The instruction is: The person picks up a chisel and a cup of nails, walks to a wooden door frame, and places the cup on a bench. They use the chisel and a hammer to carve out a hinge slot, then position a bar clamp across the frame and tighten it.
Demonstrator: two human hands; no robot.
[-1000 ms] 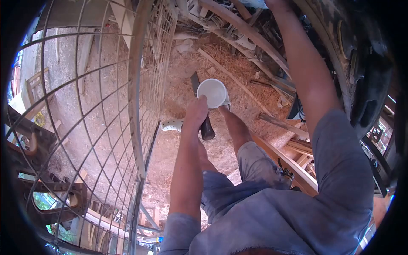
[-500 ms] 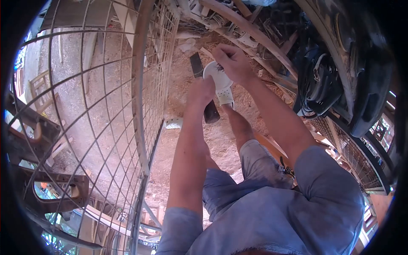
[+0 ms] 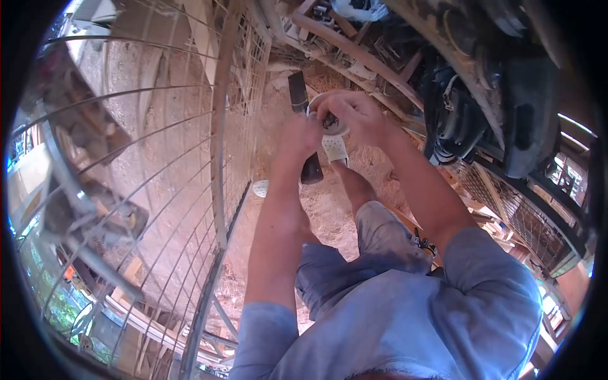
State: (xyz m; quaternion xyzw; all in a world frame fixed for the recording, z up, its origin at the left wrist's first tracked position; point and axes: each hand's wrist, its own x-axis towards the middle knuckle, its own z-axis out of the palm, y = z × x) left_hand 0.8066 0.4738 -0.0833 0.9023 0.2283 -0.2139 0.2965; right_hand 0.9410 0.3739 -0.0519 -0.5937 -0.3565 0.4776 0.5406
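My left hand [image 3: 299, 134] is closed on the left side of a round white container [image 3: 335, 128], with its fingertips mostly hidden. At the container's upper right, my right hand [image 3: 356, 114] has its fingers bent over the opening. Small dark pieces [image 3: 330, 120] show inside the container, under those fingers. What the right fingers hold, if anything, is hidden. Behind the left hand a long dark board [image 3: 297, 90] runs downward. A white perforated shoe [image 3: 335, 147] is just below the container.
A wire mesh panel [image 3: 218, 120] stands close on my left. Wooden beams [image 3: 361, 54] and piled scrap are at the top, with dark bulky equipment [image 3: 529, 107] at the right. Another white shoe [image 3: 260, 188] rests by the mesh's lower edge.
My right hand has come down onto the container's opening, where it was raised at the rim before. The container appears more tilted and more covered by the hands. The camera view has shifted.
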